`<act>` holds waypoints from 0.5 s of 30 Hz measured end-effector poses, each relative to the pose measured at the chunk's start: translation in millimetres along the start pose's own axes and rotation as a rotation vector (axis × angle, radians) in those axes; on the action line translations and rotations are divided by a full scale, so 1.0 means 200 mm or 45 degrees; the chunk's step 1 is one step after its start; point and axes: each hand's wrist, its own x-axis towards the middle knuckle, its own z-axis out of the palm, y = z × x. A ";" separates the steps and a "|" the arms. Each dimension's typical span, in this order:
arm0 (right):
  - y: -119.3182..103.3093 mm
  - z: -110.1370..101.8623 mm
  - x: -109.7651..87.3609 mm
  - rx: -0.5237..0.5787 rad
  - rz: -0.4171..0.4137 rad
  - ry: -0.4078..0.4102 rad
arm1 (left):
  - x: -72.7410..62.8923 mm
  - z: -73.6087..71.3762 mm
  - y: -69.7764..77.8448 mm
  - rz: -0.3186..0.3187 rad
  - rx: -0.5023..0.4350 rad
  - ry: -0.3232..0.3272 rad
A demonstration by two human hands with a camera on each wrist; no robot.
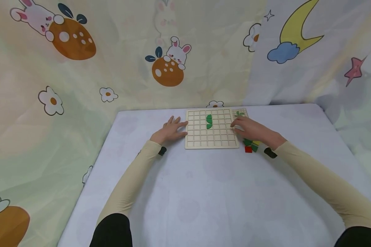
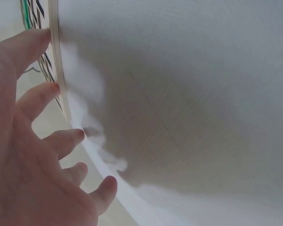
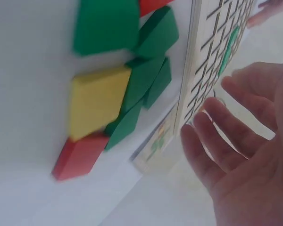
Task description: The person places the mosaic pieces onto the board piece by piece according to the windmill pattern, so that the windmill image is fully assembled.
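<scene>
A pale wooden grid board (image 1: 198,140) lies on the table with two green pieces (image 1: 209,119) with curved edges in its upper middle. My left hand (image 1: 170,131) has its fingers spread, with thumb and index fingertips against the board's left edge. Over the board's right edge is my right hand (image 1: 248,128), its fingers loosely bent; in the right wrist view no piece shows in that hand (image 3: 247,136). A small gridded card (image 1: 243,111) with a green pattern lies at the board's upper right, partly hidden by the right hand.
Several loose blocks lie right of the board under the right forearm: green (image 3: 144,80), yellow (image 3: 99,101) and red (image 3: 80,155). A white cloth covers the table (image 1: 188,192). Behind it hangs a curtain (image 1: 126,68) printed with rabbits and flowers.
</scene>
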 end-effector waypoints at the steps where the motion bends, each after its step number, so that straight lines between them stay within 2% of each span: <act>1: 0.01 -0.01 -0.01 -0.011 0.012 -0.008 | 0.00 0.00 0.00 0.001 -0.002 -0.001; 8: 0.04 -0.04 -0.10 -0.105 0.184 -0.069 | 0.00 0.00 0.00 -0.013 0.007 -0.008; 15: 0.03 -0.03 -0.16 -0.257 0.341 -0.054 | 0.01 0.00 -0.01 -0.008 0.010 -0.017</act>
